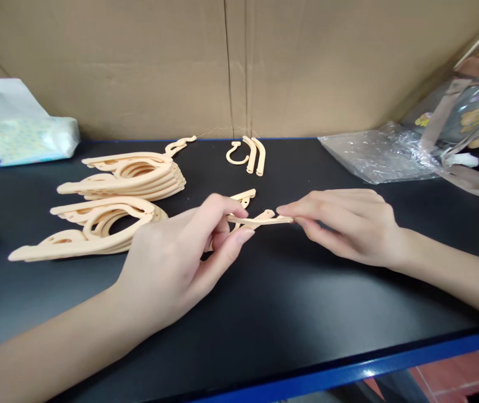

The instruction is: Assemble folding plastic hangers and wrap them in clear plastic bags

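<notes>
My left hand (181, 263) and my right hand (344, 224) pinch the two ends of a thin cream plastic hanger piece (260, 220) just above the black table (290, 302). Both hands have their fingers closed on it. Another cream piece (244, 196) lies right behind it, partly hidden by my left fingers. To the left lie two stacks of cream hanger arms, one near (92, 229) and one farther back (130, 176). A cream hook (235, 155) and two curved pieces (255, 154) lie at the back middle.
A cardboard wall (231, 61) closes the back. A crumpled clear plastic bag (382, 154) and packaged goods (466, 106) sit at the right. A white and blue packet (17, 131) lies at the far left. The table's blue front edge (374, 366) runs along the bottom.
</notes>
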### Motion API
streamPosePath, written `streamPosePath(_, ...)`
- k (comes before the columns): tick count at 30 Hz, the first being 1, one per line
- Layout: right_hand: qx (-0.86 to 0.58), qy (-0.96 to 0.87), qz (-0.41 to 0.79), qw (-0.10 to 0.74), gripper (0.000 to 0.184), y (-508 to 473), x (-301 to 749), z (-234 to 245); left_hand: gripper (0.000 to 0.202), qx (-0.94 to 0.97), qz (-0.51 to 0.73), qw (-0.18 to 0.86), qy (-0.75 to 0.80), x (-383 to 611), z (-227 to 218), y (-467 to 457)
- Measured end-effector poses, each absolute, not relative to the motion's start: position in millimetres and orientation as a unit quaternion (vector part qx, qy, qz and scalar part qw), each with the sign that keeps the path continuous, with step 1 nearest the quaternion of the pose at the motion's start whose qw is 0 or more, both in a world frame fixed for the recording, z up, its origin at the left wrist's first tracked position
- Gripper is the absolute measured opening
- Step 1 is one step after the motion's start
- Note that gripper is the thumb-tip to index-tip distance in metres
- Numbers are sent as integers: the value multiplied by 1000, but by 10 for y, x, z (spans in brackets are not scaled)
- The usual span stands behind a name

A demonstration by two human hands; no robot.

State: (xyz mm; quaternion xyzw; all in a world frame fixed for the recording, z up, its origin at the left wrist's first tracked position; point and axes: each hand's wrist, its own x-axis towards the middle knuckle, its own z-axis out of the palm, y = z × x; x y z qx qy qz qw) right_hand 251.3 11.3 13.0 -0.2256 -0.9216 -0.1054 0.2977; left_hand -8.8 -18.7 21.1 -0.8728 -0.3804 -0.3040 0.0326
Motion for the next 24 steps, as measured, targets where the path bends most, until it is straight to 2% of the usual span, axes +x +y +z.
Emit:
streamPosePath(7,-216,-930,-118,275,26,111,2506,162,22,-887,-272,69,-367,-104,169,-167)
streamPosePath(11,-228,-926,-176,246,18,146,2479,158,26,-897,-262,74,-348,-103,143,-158)
streamPosePath(14,-235,-919,-206,240,12,161,2461,156,23,-902,-261,62,-340,-86,147,-151)
streamPosePath(18,-259,-905,-234,243,15,141,2462,158,18,-901,-271,59,-332,-81,160,-151)
streamPosePath(24,-324,-893,-117,288,10,112,2472,148,13,-899,-280,39,-336,-96,172,-167)
